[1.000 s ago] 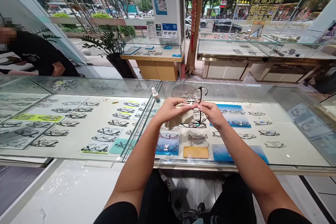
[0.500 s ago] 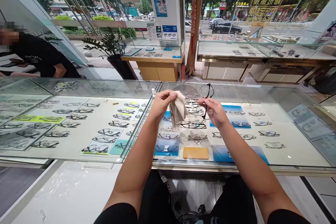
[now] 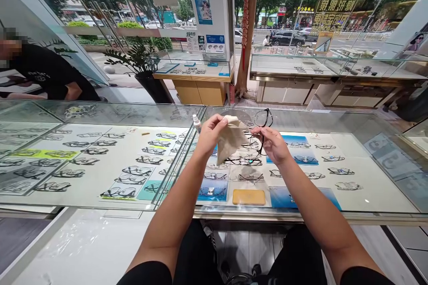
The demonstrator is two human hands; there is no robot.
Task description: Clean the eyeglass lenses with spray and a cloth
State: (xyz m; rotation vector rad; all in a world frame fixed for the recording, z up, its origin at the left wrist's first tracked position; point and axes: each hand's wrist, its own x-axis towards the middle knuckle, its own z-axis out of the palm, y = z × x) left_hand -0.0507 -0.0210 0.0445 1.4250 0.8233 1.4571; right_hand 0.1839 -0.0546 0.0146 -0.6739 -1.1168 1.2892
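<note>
My left hand pinches a beige cleaning cloth by its upper edge, and the cloth hangs down from the fingers. To its right, my right hand is closed on a pair of dark-framed eyeglasses. One round lens points up above the fingers, and a dark part of the frame hangs below them. The cloth's right edge comes close to the eyeglasses; whether they touch I cannot tell. Both hands are above the glass display case. Behind my left hand stands a small white spray bottle.
Under the glass of the display case lie rows of eyeglasses and a yellow case. A person in a black shirt leans at the far left. Beyond are a potted plant and more glass counters.
My left hand has moved slightly right, toward the eyeglasses, and the cloth has spread wider. My right hand stays nearly in place, and more of the spray bottle shows.
</note>
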